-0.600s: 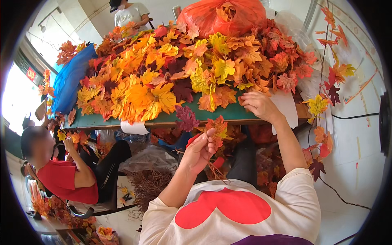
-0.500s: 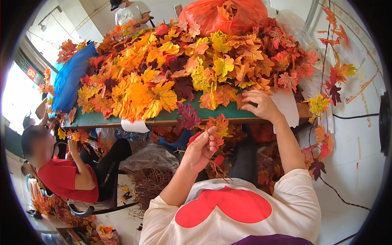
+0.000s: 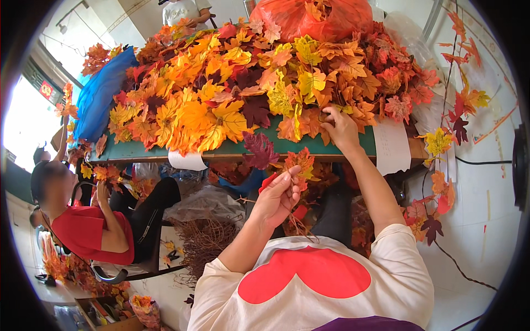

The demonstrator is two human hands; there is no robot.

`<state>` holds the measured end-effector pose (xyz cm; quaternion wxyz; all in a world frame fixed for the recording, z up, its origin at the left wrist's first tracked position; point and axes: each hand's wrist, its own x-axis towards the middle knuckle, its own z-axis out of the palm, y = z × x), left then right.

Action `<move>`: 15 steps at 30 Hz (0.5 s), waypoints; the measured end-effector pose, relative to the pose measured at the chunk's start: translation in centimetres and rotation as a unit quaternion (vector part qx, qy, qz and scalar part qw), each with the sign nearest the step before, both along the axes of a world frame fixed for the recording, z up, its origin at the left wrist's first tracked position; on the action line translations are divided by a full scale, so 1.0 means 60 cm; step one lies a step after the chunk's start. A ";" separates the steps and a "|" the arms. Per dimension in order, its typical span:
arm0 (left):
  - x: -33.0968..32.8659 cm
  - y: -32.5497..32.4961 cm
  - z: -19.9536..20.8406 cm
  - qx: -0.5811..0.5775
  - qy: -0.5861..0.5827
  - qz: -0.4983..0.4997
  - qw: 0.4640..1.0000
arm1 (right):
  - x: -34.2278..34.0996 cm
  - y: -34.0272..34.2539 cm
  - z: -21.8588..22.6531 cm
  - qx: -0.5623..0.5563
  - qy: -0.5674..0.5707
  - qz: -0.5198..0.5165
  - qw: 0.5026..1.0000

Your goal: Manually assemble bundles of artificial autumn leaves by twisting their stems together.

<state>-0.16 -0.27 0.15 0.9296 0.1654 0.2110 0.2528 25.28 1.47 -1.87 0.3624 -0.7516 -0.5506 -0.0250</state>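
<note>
My left hand is closed in front of my chest, pinching the stems of a small bunch of artificial maple leaves. A dark purple leaf and an orange-red leaf stick up from it, and thin brown stems hang below the fingers. At the front of the big leaf pile, my right hand has its fingers curled at the edge of an orange leaf; the fingertips are partly hidden among the leaves. Yellow leaves lie just left of it.
The green table carries the pile, a red plastic bag and a blue bag. White paper hangs over its edge. A person in red sits left. A leaf garland hangs at right; brown stems are bundled below.
My right hand has moved slightly left into the leaves, and its fingers have curled inward. My left hand still holds its bunch, a little further right in the picture as the view shifted.
</note>
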 end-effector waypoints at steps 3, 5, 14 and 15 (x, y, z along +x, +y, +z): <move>0.001 -0.002 0.002 -0.002 0.006 -0.003 1.000 | -0.007 0.004 -0.001 -0.020 -0.013 0.004 1.000; 0.001 -0.004 -0.002 -0.008 0.004 -0.005 1.000 | -0.007 0.007 -0.008 0.005 -0.044 0.017 0.999; 0.002 -0.005 -0.007 0.018 0.004 0.005 1.000 | -0.012 -0.032 0.028 0.074 -0.018 0.129 0.989; 0.005 -0.006 -0.008 0.013 0.003 0.007 1.000 | -0.016 -0.042 0.040 0.069 -0.018 0.131 0.989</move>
